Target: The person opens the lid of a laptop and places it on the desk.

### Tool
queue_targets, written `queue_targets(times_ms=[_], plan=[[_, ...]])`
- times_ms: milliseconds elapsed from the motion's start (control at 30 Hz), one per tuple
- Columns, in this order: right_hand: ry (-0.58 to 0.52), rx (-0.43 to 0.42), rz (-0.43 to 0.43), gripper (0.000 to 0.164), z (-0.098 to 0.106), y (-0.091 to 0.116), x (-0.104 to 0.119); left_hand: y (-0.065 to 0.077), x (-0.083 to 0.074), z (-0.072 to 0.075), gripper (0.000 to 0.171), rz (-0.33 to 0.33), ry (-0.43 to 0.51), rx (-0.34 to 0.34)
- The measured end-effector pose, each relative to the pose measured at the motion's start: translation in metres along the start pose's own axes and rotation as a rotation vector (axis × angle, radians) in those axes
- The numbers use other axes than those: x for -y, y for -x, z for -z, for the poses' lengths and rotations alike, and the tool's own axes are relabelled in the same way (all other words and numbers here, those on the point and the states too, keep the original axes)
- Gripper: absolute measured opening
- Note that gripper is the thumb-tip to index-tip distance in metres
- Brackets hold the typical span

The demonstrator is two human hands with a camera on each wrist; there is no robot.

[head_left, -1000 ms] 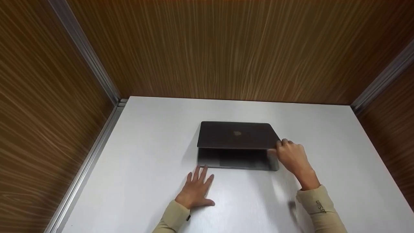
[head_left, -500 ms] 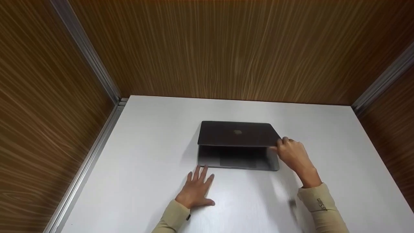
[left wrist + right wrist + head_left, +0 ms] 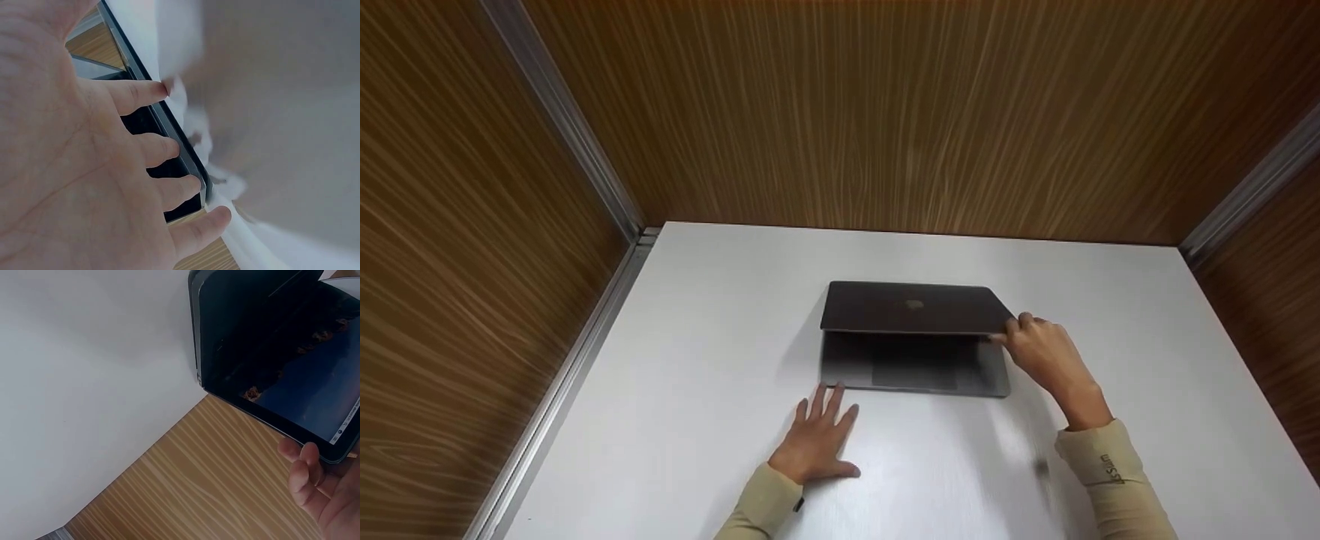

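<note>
Our left hand [image 3: 814,442] lies spread wide, fingertips at the near edge of the laptop [image 3: 915,326]. Our right hand [image 3: 1041,349] pinches the right corner of the part-open lid [image 3: 877,306] — if it slips, the lid could drop shut. The laptop sits midway across the table [image 3: 697,337], room toward both side edges — less toward the far one.

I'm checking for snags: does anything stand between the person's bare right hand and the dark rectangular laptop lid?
Nothing visible does: the bare right hand grips the dark rectangular laptop lid at its right front corner. The bare left hand lies apart from the lid, at the front edge of the grey laptop base.
</note>
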State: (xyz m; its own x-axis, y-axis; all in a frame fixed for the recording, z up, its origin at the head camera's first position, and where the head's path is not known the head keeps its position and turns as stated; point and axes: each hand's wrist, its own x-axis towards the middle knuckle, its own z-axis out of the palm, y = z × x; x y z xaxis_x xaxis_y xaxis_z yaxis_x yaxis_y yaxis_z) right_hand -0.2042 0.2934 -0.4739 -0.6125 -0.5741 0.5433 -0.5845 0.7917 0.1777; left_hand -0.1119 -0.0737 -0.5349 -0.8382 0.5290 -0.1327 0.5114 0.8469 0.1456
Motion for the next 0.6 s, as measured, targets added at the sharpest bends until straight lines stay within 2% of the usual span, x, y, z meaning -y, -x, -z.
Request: queue_targets(times_ms=[200,367,600], plan=[[-0.001,0.022,-0.001,0.064,0.0017,-0.0015,-0.0011,0.0011,-0.0002,-0.0013,0.094,-0.006,-0.024,-0.015],[-0.006,0.058,-0.013,0.05,0.0038,-0.0038,-0.0038,0.0007,-0.0004,-0.0004,0.094,-0.004,-0.027,-0.011],[-0.016,0.048,-0.019,0.036,0.0043,-0.0073,-0.0076,-0.0002,-0.0004,-0.0001,0.095,0.0,0.012,0.008]])
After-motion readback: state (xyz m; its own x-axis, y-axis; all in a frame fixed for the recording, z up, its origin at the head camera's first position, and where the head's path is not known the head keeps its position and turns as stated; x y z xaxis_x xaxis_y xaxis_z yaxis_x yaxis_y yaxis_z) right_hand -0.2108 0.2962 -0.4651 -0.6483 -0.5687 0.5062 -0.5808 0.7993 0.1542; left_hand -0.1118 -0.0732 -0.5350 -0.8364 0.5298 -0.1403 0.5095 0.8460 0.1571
